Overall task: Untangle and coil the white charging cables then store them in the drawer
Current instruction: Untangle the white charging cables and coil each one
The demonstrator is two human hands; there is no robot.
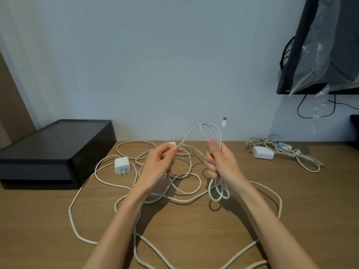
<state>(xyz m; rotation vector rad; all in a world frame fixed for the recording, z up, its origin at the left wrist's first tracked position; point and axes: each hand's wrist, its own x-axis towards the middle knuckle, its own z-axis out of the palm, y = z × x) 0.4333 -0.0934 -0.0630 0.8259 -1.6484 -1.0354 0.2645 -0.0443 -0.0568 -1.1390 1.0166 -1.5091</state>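
Observation:
My right hand (221,162) grips a partly wound coil of white cable (218,191); loops stick out above and below the fist, and a plug end (224,121) points up. My left hand (161,162) pinches the strand running up to that coil. Long white cables (81,193) sprawl in tangled loops across the wooden table (194,230), under and around both arms. A white wall adapter (121,165) lies prongs toward me among the loops at left.
A black box-like drawer unit (52,152) sits at the left, against the wall. At the back right lies another white adapter (263,152) with a bundle of cable (295,154). A dark screen covered in plastic (320,45) hangs at upper right.

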